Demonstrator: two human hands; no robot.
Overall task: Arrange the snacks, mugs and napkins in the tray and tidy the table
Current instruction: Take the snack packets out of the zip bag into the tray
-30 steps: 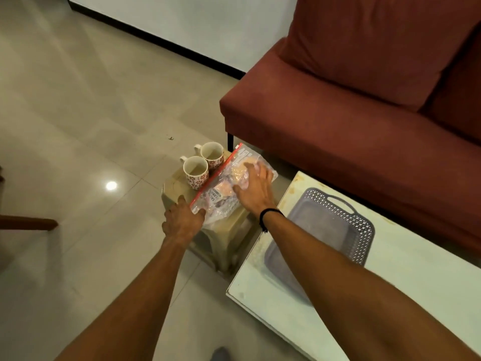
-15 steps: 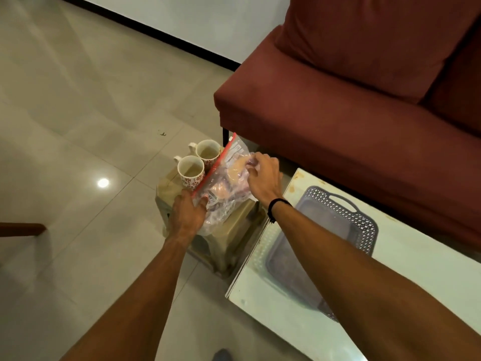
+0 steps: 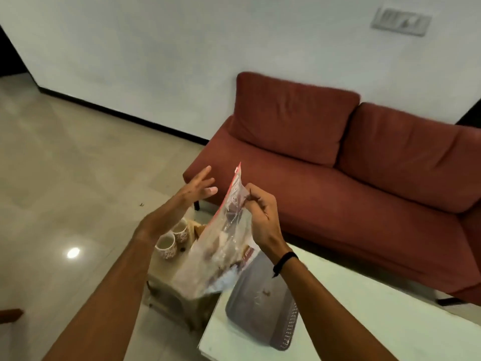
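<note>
My right hand (image 3: 260, 217) pinches the upper part of a clear snack bag (image 3: 221, 246) with a red edge, which hangs in the air above the stool and the near end of the tray. My left hand (image 3: 195, 191) is raised to the bag's left, fingers spread, holding nothing. Two patterned mugs (image 3: 171, 241) stand on a small beige stool (image 3: 166, 277), partly behind my left forearm. The grey plastic tray (image 3: 263, 306) with perforated walls lies on the white table (image 3: 364, 321), under my right forearm. No napkins are visible.
A red sofa (image 3: 351, 183) runs behind the table and stool, against a white wall. Tiled floor spreads to the left with a bright light reflection (image 3: 73, 252). A brown wooden piece (image 3: 10, 315) pokes in at the left edge.
The bag was lying on the stool under both hands. Now my right hand has lifted it into the air, my left hand has let go and opened, and the view has tilted up.
</note>
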